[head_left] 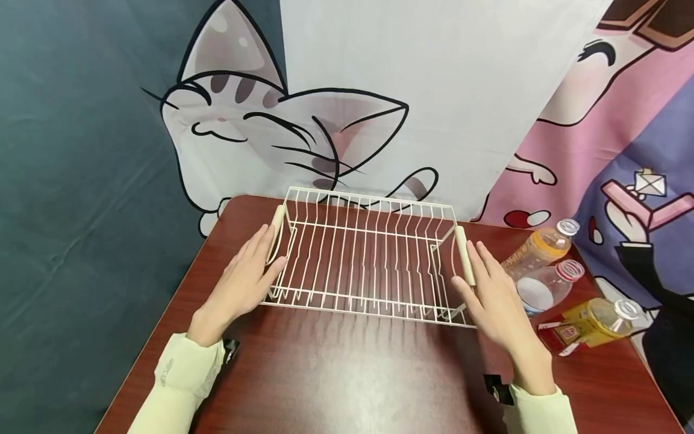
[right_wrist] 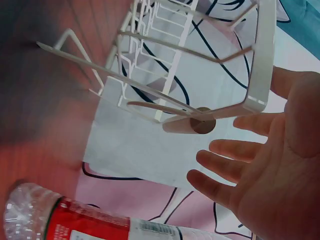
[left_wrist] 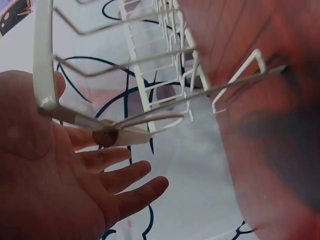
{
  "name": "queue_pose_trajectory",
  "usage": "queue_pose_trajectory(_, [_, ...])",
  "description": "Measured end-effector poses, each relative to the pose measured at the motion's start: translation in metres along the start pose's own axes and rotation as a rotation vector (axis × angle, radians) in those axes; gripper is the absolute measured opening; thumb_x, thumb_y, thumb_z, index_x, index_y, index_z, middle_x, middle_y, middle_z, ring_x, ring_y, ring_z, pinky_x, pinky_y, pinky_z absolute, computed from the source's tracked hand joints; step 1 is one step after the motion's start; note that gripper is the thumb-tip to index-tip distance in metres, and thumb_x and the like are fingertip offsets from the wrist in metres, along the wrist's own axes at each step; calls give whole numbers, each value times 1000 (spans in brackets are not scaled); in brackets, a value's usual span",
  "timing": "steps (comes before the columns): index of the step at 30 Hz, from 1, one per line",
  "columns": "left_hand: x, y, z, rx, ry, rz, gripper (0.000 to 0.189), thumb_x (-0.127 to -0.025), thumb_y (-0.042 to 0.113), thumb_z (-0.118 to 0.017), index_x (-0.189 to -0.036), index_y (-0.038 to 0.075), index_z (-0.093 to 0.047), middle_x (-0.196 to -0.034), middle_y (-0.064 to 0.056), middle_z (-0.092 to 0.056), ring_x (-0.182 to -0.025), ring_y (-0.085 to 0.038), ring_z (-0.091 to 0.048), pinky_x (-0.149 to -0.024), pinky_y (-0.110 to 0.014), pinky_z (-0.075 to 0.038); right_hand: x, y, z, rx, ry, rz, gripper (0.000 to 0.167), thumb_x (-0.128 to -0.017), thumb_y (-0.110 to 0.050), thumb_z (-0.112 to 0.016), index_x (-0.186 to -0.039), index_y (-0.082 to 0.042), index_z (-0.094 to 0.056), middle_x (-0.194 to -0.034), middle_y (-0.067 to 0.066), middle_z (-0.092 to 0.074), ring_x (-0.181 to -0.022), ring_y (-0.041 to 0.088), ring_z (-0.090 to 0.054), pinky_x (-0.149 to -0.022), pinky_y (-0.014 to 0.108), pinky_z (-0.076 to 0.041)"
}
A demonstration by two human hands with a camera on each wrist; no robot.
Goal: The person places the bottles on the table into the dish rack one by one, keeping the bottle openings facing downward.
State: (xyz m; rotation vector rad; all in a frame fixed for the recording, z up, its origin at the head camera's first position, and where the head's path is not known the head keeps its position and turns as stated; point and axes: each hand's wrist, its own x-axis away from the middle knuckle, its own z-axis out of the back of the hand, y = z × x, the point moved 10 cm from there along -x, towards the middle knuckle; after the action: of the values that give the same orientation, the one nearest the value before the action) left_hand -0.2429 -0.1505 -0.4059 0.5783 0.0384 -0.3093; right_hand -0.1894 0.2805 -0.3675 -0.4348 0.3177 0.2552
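Observation:
A white wire dish rack (head_left: 363, 259) with a pale handle at each end stands on the dark red-brown table. My left hand (head_left: 241, 274) is at its left end, fingers extended beside the left handle (head_left: 278, 222). At the opposite end, my right hand (head_left: 496, 301) lies along the right handle (head_left: 464, 256), its fingers likewise extended. Both wrist views show spread fingers around the rack's ends, with neither hand curled round a handle. Whether the fingers touch the wire is hard to tell.
Three plastic bottles lie at the table's right side: an orange-labelled bottle (head_left: 542, 247), a clear bottle with a pink cap (head_left: 547, 289) and a yellow-and-red bottle (head_left: 588, 325), close to my right hand. A cartoon-cat cloth (head_left: 347, 48) hangs behind the table.

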Motion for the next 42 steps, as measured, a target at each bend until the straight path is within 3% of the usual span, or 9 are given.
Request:
queue_pose_trajectory(7, [8, -3, -5, 110, 69, 51, 79, -119, 41, -50, -177, 2, -14, -181, -22, -22, -160, -47, -36, -120, -75, -35, 16, 4, 2, -48, 69, -54, 76, -112, -29, -66, -176, -9, -31, -174, 27, -37, -152, 57, -41, -112, 80, -34])
queue_pose_trajectory(12, [13, -4, -11, 150, 63, 93, 81, -118, 38, -53, -178, 2, -11, -179, -26, -24, -149, -52, -50, -114, -78, -40, 29, 9, 4, -89, 114, -73, 74, -113, -27, -65, -177, -11, -30, -174, 26, -37, -155, 54, -39, -119, 76, -32])
queue_pose_trajectory(17, [15, -5, -17, 160, 60, 93, 84, -117, 35, -56, -178, 3, -7, -176, -30, -28, -118, -46, -69, -109, -71, -47, 44, 8, 7, -102, 144, -87, 74, -112, -23, -66, -177, -15, -32, -173, 23, -39, -156, 51, -39, -119, 75, -34])
queue_pose_trajectory(20, [15, -7, -20, 179, 60, 90, 85, -117, 34, -56, -179, 6, -4, -170, -30, -38, -106, -37, -70, -102, -64, -51, 53, 8, 9, -113, 159, -107, 74, -111, -20, -67, -177, -17, -32, -173, 21, -40, -156, 48, -40, -114, 77, -37])
queue_pose_trajectory(25, [14, -7, -23, 206, 63, 89, 86, -117, 33, -57, -179, 10, -2, -164, -28, -46, -124, -38, -69, -99, -60, -52, 65, 7, 16, -121, 210, -121, 73, -110, -16, -68, -176, -18, -36, -172, 20, -43, -149, 46, -47, -110, 68, -42])
queue_pose_trajectory(28, [14, -6, -22, 205, 60, 93, 87, -117, 34, -57, -179, 10, -2, -164, -28, -47, -126, -39, -69, -100, -60, -52, 71, 6, 20, -127, 254, -120, 73, -108, -12, -69, -175, -18, -38, -169, 20, -46, -140, 40, -51, -117, 39, -42])
queue_pose_trajectory(32, [18, -9, -17, 189, 63, 108, 86, -117, 35, -57, -179, 10, -2, -164, -28, -46, -125, -40, -69, -99, -60, -53, 75, 5, 25, -151, 311, -105, 73, -106, -8, -69, -173, -18, -42, -165, 22, -50, -143, 28, -49, -117, 9, -25])
queue_pose_trajectory(37, [20, -12, -14, 170, 61, 117, 85, -118, 36, -55, -179, 10, -3, -169, -30, -40, -126, -43, -67, -103, -66, -51, 85, 4, 36, -188, 410, -65, 62, -107, -8, -68, -167, -8, -50, -153, 29, -57, -142, 3, -48, -117, 10, -28])
queue_pose_trajectory(42, [19, -10, -14, 167, 56, 108, 80, -120, 40, -48, -179, 10, -5, -176, -30, -30, -140, -50, -57, -114, -73, -42, 99, 10, 46, -218, 496, -85, 55, -108, -7, -67, -161, -1, -55, -144, 33, -60, -131, -9, -49, -111, 10, -33])
